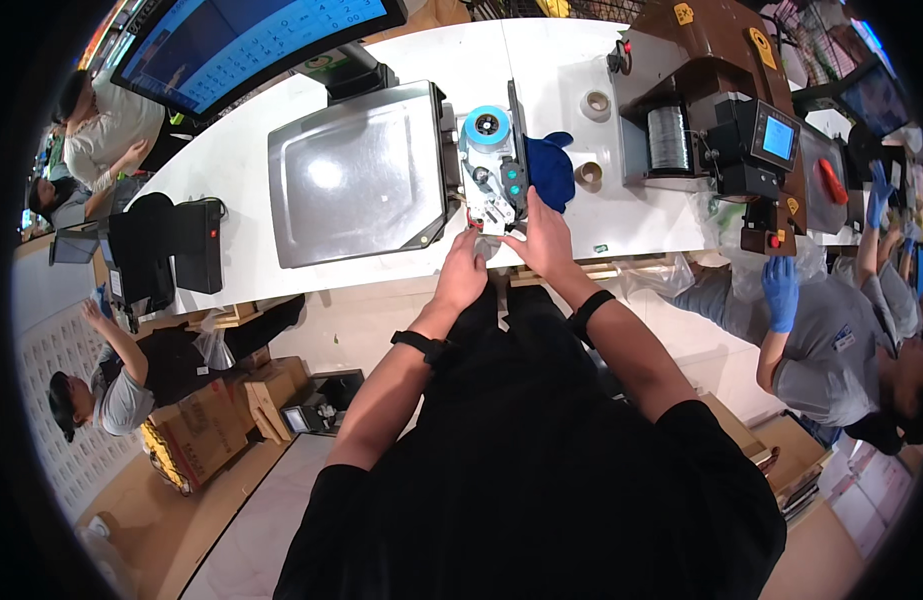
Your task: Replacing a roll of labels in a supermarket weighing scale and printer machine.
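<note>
Before me on the white counter is an opened label printer mechanism (pixel 493 176), with a blue-cored label roll (pixel 487 127) at its far end. My left hand (pixel 463 271) is at the near left corner of the mechanism, fingertips by a small red wire. My right hand (pixel 544 238) touches the near right side, its fingers along the dark side plate. Whether either hand grips a part cannot be told. A flat metal weighing scale plate (pixel 360 176) lies to the left. Against the mechanism's right side rests a dark blue cloth (pixel 551 171).
Two tape rolls (pixel 598 105) (pixel 589 174) stand right of the cloth. Farther right is a brown machine (pixel 701 52) with a wire spool and small screen. A large monitor (pixel 244 45) overhangs the back left. A blue-gloved co-worker (pixel 821 345) is at the right; others are at the left.
</note>
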`<state>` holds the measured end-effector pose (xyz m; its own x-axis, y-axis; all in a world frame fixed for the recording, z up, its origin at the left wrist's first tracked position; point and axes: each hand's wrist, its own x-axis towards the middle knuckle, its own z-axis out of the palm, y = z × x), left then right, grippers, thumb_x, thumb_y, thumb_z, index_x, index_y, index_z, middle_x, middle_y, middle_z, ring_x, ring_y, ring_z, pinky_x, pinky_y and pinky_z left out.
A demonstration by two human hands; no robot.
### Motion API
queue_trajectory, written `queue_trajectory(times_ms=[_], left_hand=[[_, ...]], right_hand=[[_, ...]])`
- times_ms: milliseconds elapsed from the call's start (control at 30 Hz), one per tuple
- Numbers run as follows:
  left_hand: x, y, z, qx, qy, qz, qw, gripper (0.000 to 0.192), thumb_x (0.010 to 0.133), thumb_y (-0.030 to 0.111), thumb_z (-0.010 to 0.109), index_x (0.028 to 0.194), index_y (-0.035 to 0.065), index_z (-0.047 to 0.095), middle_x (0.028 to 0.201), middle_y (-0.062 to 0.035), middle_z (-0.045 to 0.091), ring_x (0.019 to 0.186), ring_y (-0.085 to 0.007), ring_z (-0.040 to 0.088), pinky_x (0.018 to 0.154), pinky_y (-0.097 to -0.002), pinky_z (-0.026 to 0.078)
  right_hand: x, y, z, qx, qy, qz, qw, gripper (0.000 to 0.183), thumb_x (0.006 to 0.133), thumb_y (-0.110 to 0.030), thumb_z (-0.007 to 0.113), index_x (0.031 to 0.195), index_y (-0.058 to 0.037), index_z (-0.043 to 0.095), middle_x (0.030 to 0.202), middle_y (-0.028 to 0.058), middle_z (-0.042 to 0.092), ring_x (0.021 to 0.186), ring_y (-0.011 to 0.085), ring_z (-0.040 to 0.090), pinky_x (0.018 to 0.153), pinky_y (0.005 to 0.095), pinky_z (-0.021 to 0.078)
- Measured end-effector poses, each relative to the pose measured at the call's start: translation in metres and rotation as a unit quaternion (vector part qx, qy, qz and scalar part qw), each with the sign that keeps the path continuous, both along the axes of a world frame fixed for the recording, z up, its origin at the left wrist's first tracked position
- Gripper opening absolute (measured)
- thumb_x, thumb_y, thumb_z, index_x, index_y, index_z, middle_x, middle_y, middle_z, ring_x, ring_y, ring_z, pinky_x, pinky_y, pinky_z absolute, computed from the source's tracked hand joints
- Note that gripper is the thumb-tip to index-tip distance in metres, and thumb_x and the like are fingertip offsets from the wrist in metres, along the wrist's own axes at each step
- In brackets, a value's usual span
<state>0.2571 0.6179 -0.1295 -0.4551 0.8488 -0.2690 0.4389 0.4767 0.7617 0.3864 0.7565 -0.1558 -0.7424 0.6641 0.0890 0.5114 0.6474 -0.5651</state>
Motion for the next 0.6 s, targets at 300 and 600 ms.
queue_trajectory(times_ms=[300, 600], left_hand=[[-0.006, 0.001, 0.004, 0.002, -0.001, -0.017, 1.000, 0.047, 0.081, -0.001, 0.056, 0.127, -0.0064, 0.054, 0.126, -0.0272, 0.058, 0.105, -0.0414, 0.061, 0.095, -0.0415, 0.049], [-0.004, 0.005, 0.006, -0.005, 0.037, -0.021, 0.999, 0.043, 0.080, -0.001, 0.055, 0.122, -0.0047, 0.060, 0.101, -0.0268, 0.066, 0.088, -0.0386, 0.066, 0.082, -0.0411, 0.053]], right_hand=[[0.003, 0.008, 0.003, 0.004, 0.011, 0.015, 1.000, 0.096, 0.072, -0.036, 0.083, 0.140, 0.0109, 0.035, 0.122, 0.0240, 0.060, 0.106, 0.0378, 0.059, 0.090, 0.0422, 0.0466], [0.000, 0.013, 0.013, -0.025, -0.029, 0.014, 0.999, 0.090, 0.070, -0.033, 0.084, 0.135, 0.0118, 0.041, 0.110, 0.0224, 0.065, 0.094, 0.0348, 0.063, 0.082, 0.0403, 0.0488]])
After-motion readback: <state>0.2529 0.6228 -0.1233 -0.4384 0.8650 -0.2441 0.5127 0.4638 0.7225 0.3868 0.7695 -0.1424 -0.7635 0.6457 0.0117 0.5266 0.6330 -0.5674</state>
